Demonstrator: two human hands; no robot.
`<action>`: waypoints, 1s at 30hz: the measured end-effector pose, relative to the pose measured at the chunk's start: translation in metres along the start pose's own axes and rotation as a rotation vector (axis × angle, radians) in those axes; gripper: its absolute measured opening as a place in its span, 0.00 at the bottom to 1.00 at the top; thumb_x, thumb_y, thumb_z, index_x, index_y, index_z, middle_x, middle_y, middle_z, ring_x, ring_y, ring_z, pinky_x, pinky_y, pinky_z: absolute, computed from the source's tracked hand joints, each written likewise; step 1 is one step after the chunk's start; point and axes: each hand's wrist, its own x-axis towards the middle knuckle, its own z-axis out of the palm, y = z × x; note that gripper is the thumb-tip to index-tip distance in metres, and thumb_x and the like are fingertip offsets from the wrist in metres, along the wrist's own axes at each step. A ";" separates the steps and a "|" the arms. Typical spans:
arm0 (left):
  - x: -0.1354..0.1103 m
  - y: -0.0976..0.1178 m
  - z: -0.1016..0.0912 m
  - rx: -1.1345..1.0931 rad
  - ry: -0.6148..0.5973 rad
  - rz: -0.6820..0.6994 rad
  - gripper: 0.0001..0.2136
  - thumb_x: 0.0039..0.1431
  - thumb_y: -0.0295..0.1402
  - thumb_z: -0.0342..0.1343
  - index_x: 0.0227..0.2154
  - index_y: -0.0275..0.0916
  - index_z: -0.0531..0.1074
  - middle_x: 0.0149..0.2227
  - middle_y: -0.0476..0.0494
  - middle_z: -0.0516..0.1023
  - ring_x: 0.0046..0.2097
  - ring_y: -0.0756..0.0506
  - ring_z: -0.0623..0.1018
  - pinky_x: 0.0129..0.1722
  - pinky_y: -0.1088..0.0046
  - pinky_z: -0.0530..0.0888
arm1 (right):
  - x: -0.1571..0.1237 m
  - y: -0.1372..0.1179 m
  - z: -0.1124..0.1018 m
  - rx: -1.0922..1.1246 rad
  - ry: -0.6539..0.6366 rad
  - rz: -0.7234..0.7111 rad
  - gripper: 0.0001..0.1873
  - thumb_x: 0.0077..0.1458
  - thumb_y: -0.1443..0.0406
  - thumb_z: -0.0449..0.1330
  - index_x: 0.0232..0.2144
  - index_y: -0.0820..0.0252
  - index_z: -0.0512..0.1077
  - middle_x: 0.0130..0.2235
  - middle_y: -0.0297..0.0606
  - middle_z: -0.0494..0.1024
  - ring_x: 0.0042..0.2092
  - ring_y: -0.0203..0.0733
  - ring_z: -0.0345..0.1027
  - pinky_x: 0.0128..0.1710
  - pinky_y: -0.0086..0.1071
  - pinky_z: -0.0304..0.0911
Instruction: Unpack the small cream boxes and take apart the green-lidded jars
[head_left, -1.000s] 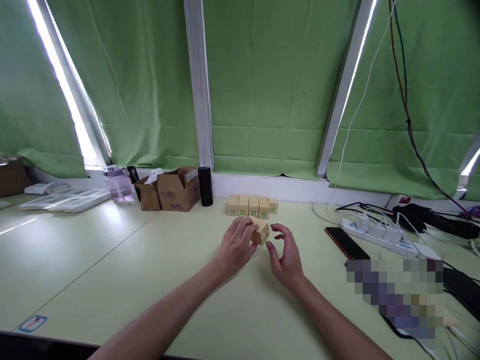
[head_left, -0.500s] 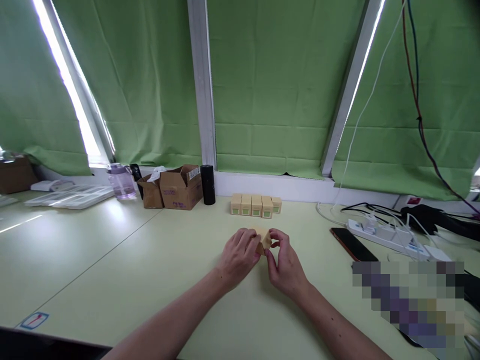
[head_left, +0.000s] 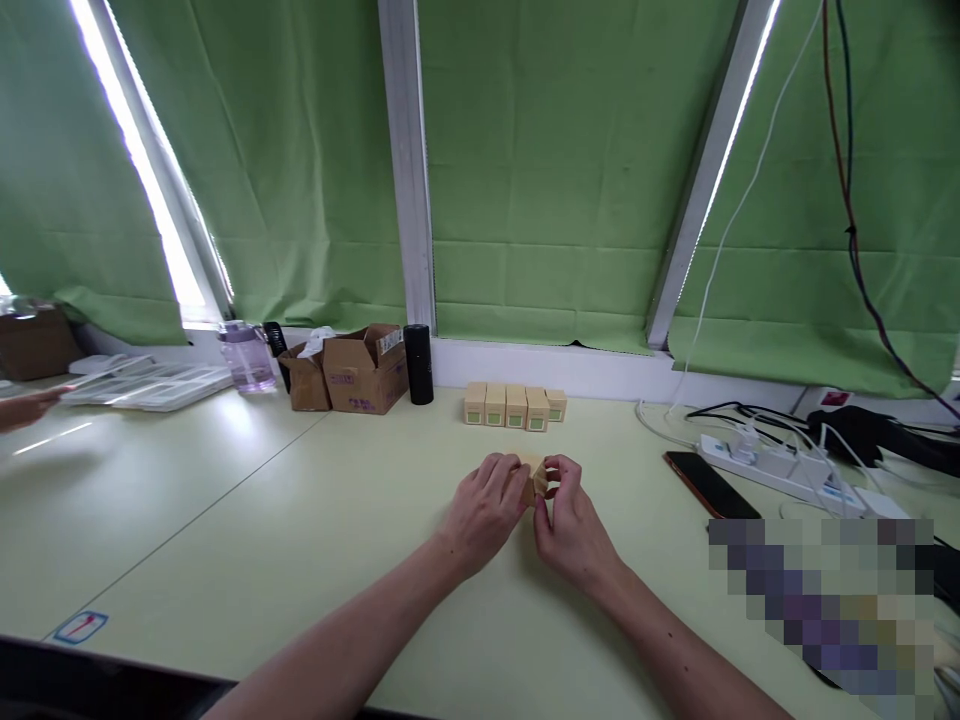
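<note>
Two bare hands meet over the middle of the pale green counter (head_left: 225,520). Between them is a small tan cardboard box (head_left: 534,479), held just above or on the counter; the view is too tight to tell which. The left hand (head_left: 486,508) wraps the box from its left side, with curled fingers (head_left: 504,468) pressed over the top and near face. The right hand (head_left: 574,522) closes on the opposite side, its fingers (head_left: 564,469) bent and pinching the box's right end. Most of the box is hidden, and only one corner and a strip of a face show between the two hands.

Further back, near the window ledge, a row of five small tan boxes with green labels (head_left: 514,406) stands upright, side by side and touching, well apart from the hands. To the left of the row stand a black cylindrical container (head_left: 418,351), an open brown cardboard carton (head_left: 366,369), a smaller brown carton (head_left: 305,379) and a translucent purple water bottle (head_left: 246,356). Flat white trays (head_left: 154,381) lie at the far left, and another person's hand (head_left: 26,408) reaches in at the edge beside them.

On the right lie a dark smartphone (head_left: 701,484) and a white power strip (head_left: 772,466) with plugs and cables. Green fabric blinds (head_left: 555,200) cover the windows behind.
</note>
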 end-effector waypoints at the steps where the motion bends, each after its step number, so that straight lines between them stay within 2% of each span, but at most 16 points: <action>1: 0.000 0.000 0.001 -0.013 -0.014 -0.012 0.17 0.65 0.27 0.56 0.55 0.37 0.65 0.51 0.33 0.76 0.52 0.36 0.77 0.42 0.61 0.80 | 0.000 0.000 0.000 0.008 -0.009 0.016 0.23 0.62 0.68 0.51 0.58 0.57 0.51 0.48 0.48 0.72 0.46 0.50 0.75 0.38 0.45 0.76; 4: 0.000 0.000 0.002 -0.074 -0.041 -0.038 0.17 0.66 0.29 0.55 0.56 0.38 0.63 0.54 0.33 0.75 0.55 0.36 0.77 0.43 0.60 0.81 | 0.002 0.000 -0.001 0.026 -0.022 0.050 0.23 0.61 0.67 0.52 0.57 0.57 0.50 0.46 0.46 0.72 0.45 0.50 0.74 0.38 0.45 0.76; 7: 0.000 -0.001 0.002 -0.139 -0.055 -0.052 0.17 0.68 0.30 0.54 0.58 0.40 0.62 0.53 0.34 0.76 0.54 0.38 0.78 0.44 0.60 0.81 | 0.003 -0.001 -0.002 0.038 -0.012 0.074 0.23 0.60 0.66 0.53 0.55 0.57 0.51 0.45 0.46 0.73 0.44 0.50 0.75 0.38 0.45 0.75; 12: -0.002 -0.001 0.002 -0.176 -0.080 -0.056 0.22 0.68 0.29 0.54 0.62 0.38 0.59 0.55 0.33 0.76 0.57 0.36 0.76 0.48 0.57 0.81 | 0.006 -0.004 -0.005 0.082 -0.035 0.136 0.21 0.61 0.66 0.54 0.53 0.55 0.51 0.45 0.45 0.74 0.43 0.49 0.76 0.36 0.42 0.75; 20: -0.003 -0.002 0.004 -0.209 -0.128 -0.077 0.18 0.69 0.29 0.54 0.59 0.39 0.62 0.55 0.34 0.76 0.56 0.37 0.76 0.43 0.61 0.83 | 0.007 0.000 -0.004 0.116 -0.065 0.199 0.21 0.60 0.65 0.55 0.52 0.55 0.51 0.46 0.46 0.75 0.39 0.47 0.76 0.34 0.41 0.74; 30: -0.003 -0.001 0.003 -0.276 -0.119 -0.084 0.19 0.69 0.27 0.51 0.61 0.41 0.60 0.56 0.34 0.76 0.58 0.37 0.76 0.47 0.59 0.82 | 0.005 0.008 0.001 0.168 -0.048 0.241 0.25 0.57 0.64 0.56 0.53 0.53 0.50 0.49 0.45 0.73 0.37 0.44 0.77 0.32 0.38 0.74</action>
